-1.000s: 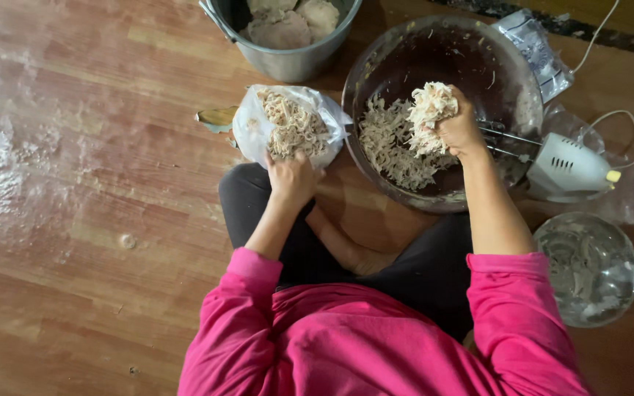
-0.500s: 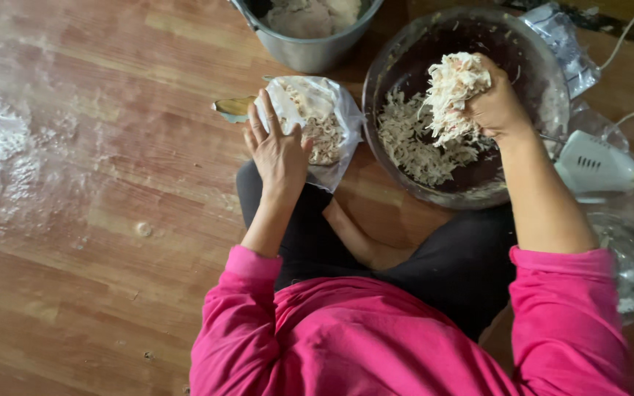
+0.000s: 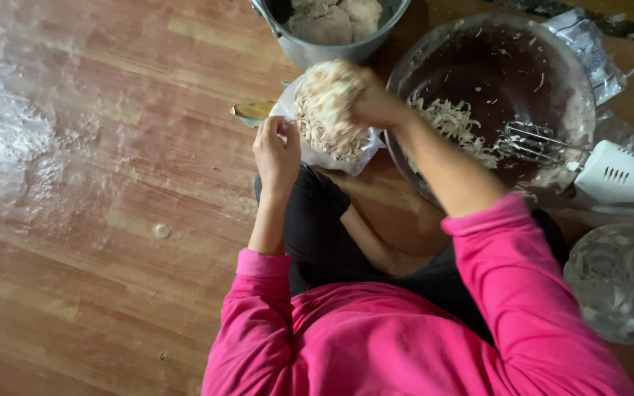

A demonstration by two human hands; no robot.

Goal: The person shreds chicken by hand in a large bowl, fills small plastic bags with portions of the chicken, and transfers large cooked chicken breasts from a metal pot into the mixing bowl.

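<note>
Filling step: right hand clenched on a clump of pale shredded food, over the clear plastic bag by the wooden floor. Left hand pinches the bag's rim open. Next, I'd judge: drop the clump in, rim held wide.

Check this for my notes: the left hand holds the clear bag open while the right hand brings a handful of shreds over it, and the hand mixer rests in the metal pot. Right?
Not quite. In the head view the hand mixer rests in the big bowl, not the metal pot. The rest holds: left hand holds the bag open, right hand brings shreds over it.
</note>
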